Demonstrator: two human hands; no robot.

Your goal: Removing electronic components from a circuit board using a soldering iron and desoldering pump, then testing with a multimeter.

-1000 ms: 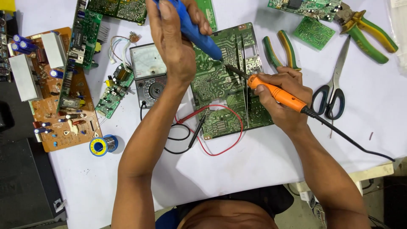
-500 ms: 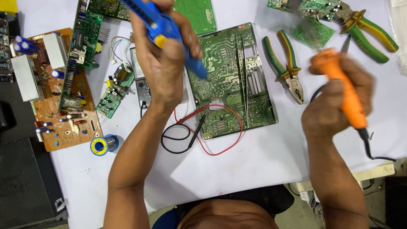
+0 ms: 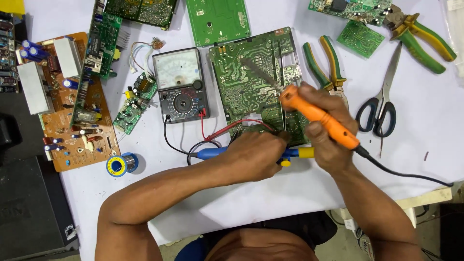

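Head view, looking straight down on a bench covered in white cloth.

We see the right hand wrapped in a full grip around the orange handle of a soldering iron, smooth plastic, round in section. Its thin metal tip slants up and left over the green circuit board, whose solder side shows fine pale traces. A black cord runs from the handle's end off to the right.

The left hand lies knuckles up at the board's near edge, its grip closed over a blue desoldering pump; the blue barrel sticks out left of the fist, a yellow and blue end out right. We cannot tell how the fingers sit beneath.

Just left of the board lies an analog multimeter, grey case, pale dial face, with red and black leads curling toward the left hand.

Right of the board lie green-handled pliers, then black-handled scissors with steel blades.

Far left is a brown board carrying blue capacitors and metal heat sinks. Near it, a small spool of solder wire lies on the cloth.
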